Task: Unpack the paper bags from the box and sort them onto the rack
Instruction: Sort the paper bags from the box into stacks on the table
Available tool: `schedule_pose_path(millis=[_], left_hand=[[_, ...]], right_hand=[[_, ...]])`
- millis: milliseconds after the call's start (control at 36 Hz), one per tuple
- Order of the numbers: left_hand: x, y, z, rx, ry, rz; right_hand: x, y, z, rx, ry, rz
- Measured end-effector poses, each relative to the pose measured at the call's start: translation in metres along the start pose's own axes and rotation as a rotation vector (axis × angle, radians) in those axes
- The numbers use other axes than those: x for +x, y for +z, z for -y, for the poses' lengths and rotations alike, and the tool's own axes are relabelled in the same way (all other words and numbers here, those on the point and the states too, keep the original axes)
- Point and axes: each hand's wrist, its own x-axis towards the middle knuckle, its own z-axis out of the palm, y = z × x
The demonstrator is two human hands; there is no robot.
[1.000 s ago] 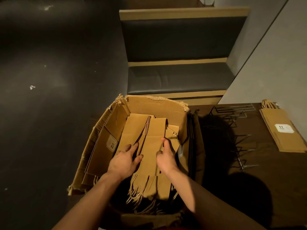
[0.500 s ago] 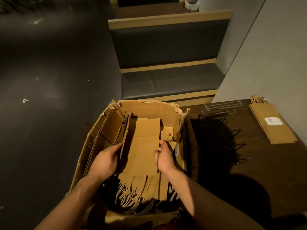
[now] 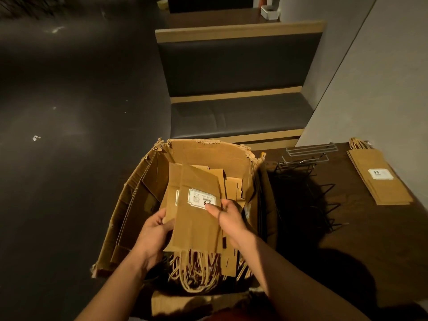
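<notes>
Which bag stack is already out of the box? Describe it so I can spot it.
Start at the torn cardboard box, then cross the dark table past the wire rack. The stack of bags lies flat near the wall, untouched, white label up, handles pointing away.

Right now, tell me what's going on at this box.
A person is unpacking flat paper bags from a torn cardboard box. Both hands hold a small bundle of bags over the box, the left hand at its left edge, the right hand with the thumb on the white label. More bags remain inside. On the table to the right stand a wire rack and a stack of bags lying beside it.
</notes>
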Motion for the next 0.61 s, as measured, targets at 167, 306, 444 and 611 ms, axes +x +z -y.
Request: schedule_pose_path(millis=[167,306,444,611], left_hand=[[0.003,-0.008,0.032,-0.300,-0.165,-0.042],[0.008,-0.018,0.035,-0.261,-0.146,-0.079],[0.013,-0.013,0.029,-0.254,-0.131,-0.019],[0.009,0.014,0.014,-0.031,-0.053,0.032]], right_hand=[[0.002,-0.012,-0.003,0.043,0.007,-0.077],[0.008,-0.022,0.005,0.201,-0.060,-0.287],[-0.001,-0.011,0.001,0.067,-0.044,-0.073],[-0.003,-0.016,0.004,0.126,0.135,-0.005]])
